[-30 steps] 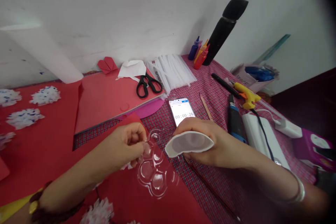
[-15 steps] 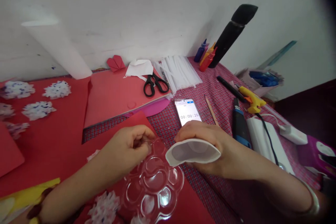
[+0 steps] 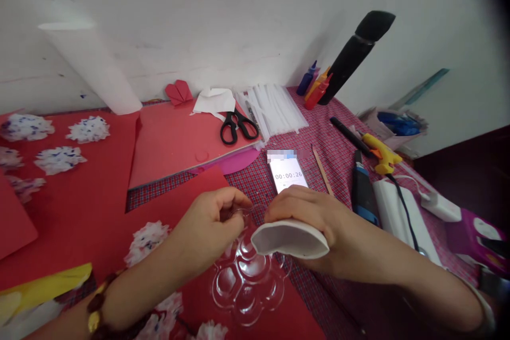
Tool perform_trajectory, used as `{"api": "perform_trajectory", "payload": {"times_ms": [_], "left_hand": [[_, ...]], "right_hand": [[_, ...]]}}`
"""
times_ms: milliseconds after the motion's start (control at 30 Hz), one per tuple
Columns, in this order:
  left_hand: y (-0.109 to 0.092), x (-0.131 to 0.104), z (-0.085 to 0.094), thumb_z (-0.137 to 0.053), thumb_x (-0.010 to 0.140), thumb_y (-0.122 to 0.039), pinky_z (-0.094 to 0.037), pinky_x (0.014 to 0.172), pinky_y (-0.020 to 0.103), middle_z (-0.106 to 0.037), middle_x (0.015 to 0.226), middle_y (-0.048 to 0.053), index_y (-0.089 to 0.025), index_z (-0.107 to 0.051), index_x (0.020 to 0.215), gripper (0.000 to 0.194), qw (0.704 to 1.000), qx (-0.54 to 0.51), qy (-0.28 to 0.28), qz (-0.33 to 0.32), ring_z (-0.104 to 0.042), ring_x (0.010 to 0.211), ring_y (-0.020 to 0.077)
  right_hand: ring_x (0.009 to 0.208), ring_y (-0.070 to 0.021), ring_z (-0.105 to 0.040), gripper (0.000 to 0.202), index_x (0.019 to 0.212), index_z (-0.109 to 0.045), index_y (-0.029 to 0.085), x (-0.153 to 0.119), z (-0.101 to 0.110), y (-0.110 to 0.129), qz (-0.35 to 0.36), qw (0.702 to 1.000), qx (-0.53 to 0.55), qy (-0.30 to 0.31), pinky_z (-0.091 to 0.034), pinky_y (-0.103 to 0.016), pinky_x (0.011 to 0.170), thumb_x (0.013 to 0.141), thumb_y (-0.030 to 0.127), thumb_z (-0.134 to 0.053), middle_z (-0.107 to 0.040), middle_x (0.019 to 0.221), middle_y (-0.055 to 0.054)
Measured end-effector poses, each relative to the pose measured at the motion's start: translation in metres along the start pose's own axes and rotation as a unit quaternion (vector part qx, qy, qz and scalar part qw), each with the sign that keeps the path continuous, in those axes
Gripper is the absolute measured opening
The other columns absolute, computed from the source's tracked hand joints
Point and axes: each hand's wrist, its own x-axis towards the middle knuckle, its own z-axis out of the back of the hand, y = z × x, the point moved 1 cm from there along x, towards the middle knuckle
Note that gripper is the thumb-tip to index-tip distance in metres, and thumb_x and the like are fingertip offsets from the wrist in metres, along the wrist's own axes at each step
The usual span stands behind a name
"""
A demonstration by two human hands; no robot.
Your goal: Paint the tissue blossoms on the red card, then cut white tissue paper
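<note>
My left hand (image 3: pixel 218 226) is closed, thumb and fingers pinching the far edge of a clear plastic paint palette (image 3: pixel 247 281). The palette has round, petal-like wells and hangs tilted over red paper (image 3: pixel 295 303). My right hand (image 3: pixel 319 218) wraps round a white paper tube (image 3: pixel 289 239). Its mouth faces me, squeezed into a flat oval, and its lower end is hidden. The tube's rim overlaps the palette's far right part in view; I cannot tell whether they touch. Just beyond my right hand lies a phone (image 3: pixel 287 172) showing a timer.
Crumpled white paper flowers (image 3: pixel 59 160) lie left and near. Black scissors (image 3: pixel 239 126), glue sticks (image 3: pixel 277 109) and paint bottles (image 3: pixel 314 87) stand or lie toward the wall. A pencil (image 3: pixel 322 171), a cutter (image 3: pixel 363 194), a yellow glue gun (image 3: pixel 382 155) and a power strip (image 3: pixel 398 218) are right.
My left hand has moved right with the palette, now nearer my right hand. The paper flower beside my left forearm shows more fully. My right hand keeps its grip on the tube.
</note>
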Motion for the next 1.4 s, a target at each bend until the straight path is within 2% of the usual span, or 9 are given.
{"api": "perform_trajectory", "payload": {"times_ms": [500, 633, 700, 767, 900, 1000, 1133, 1267, 1400], "left_hand": [[-0.001, 0.001, -0.003, -0.052, 0.07, -0.025, -0.03, 0.044, 0.022, -0.057, 0.061, -0.003, -0.019, -0.06, 0.085, 0.018, 0.998, -0.045, 0.015, 0.031, -0.043, 0.046, 0.0096], [-0.001, 0.001, -0.004, -0.056, 0.07, -0.026, -0.035, 0.046, 0.022, -0.059, 0.062, -0.003, -0.018, -0.058, 0.085, 0.017, 0.993, -0.104, 0.018, 0.06, -0.049, 0.05, 0.0104], [-0.001, 0.001, -0.004, -0.058, 0.069, -0.026, -0.037, 0.046, 0.021, -0.058, 0.059, -0.004, -0.018, -0.058, 0.083, 0.017, 0.987, -0.136, 0.016, 0.082, -0.05, 0.048, 0.0097], [-0.002, 0.002, -0.003, -0.059, 0.068, -0.026, -0.037, 0.045, 0.02, -0.057, 0.058, -0.004, -0.018, -0.058, 0.082, 0.016, 0.982, -0.164, 0.007, 0.092, -0.05, 0.047, 0.0088], [0.001, 0.005, 0.003, -0.06, 0.067, -0.027, -0.038, 0.045, 0.02, -0.058, 0.06, -0.004, -0.018, -0.059, 0.081, 0.016, 0.982, -0.173, -0.018, 0.079, -0.051, 0.048, 0.0088], [0.005, 0.009, 0.01, -0.06, 0.066, -0.028, -0.04, 0.046, 0.021, -0.055, 0.058, -0.005, -0.019, -0.059, 0.079, 0.016, 0.982, -0.168, -0.039, 0.071, -0.049, 0.048, 0.0087], [0.01, 0.014, 0.021, -0.064, 0.065, -0.033, -0.04, 0.045, 0.02, -0.056, 0.059, -0.004, -0.019, -0.059, 0.077, 0.02, 0.983, -0.165, -0.062, 0.057, -0.047, 0.047, 0.008], [0.012, 0.015, 0.029, -0.068, 0.063, -0.035, -0.038, 0.044, 0.019, -0.057, 0.059, -0.003, -0.018, -0.06, 0.079, 0.025, 0.982, -0.157, -0.086, 0.061, -0.045, 0.046, 0.0075], [0.012, 0.014, 0.033, -0.07, 0.061, -0.034, -0.038, 0.045, 0.019, -0.059, 0.061, -0.002, -0.018, -0.061, 0.078, 0.026, 0.98, -0.162, -0.1, 0.063, -0.048, 0.049, 0.0085]], "right_hand": [[0.089, -0.0135, -0.057, 0.027, 0.104, -0.059, 0.022, -0.003, 0.002, 0.0, -0.015, 1.0, -0.012, 0.008, -0.044, -0.027, 0.077, 0.08, 0.01, -0.063, -0.064, 0.098, -0.001], [0.087, -0.0142, -0.061, 0.031, 0.104, -0.06, 0.022, -0.006, 0.004, -0.006, -0.046, 0.994, 0.09, -0.032, -0.048, -0.026, 0.076, 0.077, 0.009, -0.066, -0.065, 0.098, -0.002], [0.083, -0.0148, -0.063, 0.035, 0.108, -0.058, 0.023, -0.009, 0.004, -0.014, -0.057, 0.973, 0.21, -0.071, -0.051, -0.026, 0.071, 0.076, 0.015, -0.071, -0.065, 0.097, -0.002], [0.078, -0.0158, -0.064, 0.042, 0.109, -0.058, 0.023, -0.011, 0.004, -0.024, -0.05, 0.938, 0.32, -0.124, -0.052, -0.026, 0.065, 0.072, 0.026, -0.077, -0.066, 0.095, -0.003], [0.073, -0.0172, -0.064, 0.044, 0.099, -0.064, 0.023, -0.008, 0.011, -0.044, -0.043, 0.868, 0.414, -0.271, -0.054, -0.028, 0.062, 0.064, 0.043, -0.082, -0.068, 0.088, -0.003], [0.08, -0.0189, -0.064, 0.039, 0.095, -0.065, 0.026, -0.001, 0.027, -0.063, -0.045, 0.832, 0.404, -0.377, -0.055, -0.031, 0.07, 0.063, 0.041, -0.081, -0.069, 0.09, -0.002], [0.093, -0.0194, -0.065, 0.025, 0.091, -0.063, 0.026, 0.008, 0.053, -0.104, -0.045, 0.808, 0.359, -0.465, -0.053, -0.033, 0.083, 0.07, 0.035, -0.073, -0.068, 0.096, -0.001], [0.082, -0.0159, -0.065, 0.029, 0.089, -0.061, 0.023, 0.016, 0.069, -0.148, -0.056, 0.759, 0.359, -0.54, -0.055, -0.029, 0.077, 0.063, 0.026, -0.074, -0.067, 0.089, 0.002], [0.078, -0.0146, -0.065, 0.04, 0.094, -0.056, 0.021, 0.02, 0.078, -0.179, -0.092, 0.716, 0.304, -0.621, -0.055, -0.029, 0.073, 0.058, 0.026, -0.073, -0.066, 0.089, 0.002]]}}
